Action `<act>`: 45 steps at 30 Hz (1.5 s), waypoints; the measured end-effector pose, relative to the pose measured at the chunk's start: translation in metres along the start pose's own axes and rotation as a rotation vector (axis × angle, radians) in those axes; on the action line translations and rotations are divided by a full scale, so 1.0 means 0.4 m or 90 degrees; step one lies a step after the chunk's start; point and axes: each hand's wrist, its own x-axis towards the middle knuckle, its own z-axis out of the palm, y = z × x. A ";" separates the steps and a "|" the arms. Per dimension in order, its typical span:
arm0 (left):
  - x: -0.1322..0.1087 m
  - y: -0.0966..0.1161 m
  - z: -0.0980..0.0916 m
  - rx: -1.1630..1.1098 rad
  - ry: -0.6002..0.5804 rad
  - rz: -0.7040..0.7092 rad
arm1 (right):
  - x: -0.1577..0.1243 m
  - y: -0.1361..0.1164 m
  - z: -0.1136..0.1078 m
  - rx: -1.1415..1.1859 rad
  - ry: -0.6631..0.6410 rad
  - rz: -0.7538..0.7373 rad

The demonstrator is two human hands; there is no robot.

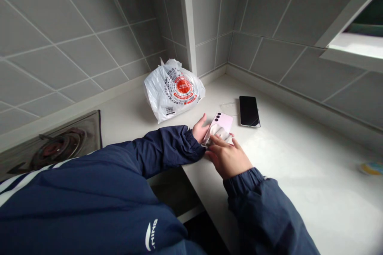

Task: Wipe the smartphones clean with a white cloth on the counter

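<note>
A pink phone with its camera side up lies in my left hand, whose thumb points up beside the phone's left edge. My right hand presses a crumpled whitish cloth against the lower part of the phone's back. Its fingers are bent over the cloth. Part of my left hand is hidden under the phone and cloth. To the right, a black-screened phone lies on the white counter, with a thin clear case just left of it.
A white plastic bag with red print stands near the back corner. At the left is a gas stove. Tiled walls rise behind the counter. A blurred yellow and blue object sits at the far right.
</note>
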 end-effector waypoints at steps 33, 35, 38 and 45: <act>-0.019 -0.039 0.066 -0.027 -0.002 -0.037 | 0.024 -0.049 0.104 -0.046 0.377 0.139; -0.017 -0.043 0.062 -0.044 -0.007 -0.016 | 0.025 -0.051 0.106 -0.025 0.358 0.182; -0.013 -0.044 0.056 -0.079 0.023 0.024 | 0.029 -0.036 0.103 -0.012 0.311 0.172; 0.001 -0.057 0.065 -0.103 0.057 0.078 | 0.031 0.030 0.101 -0.034 0.266 0.169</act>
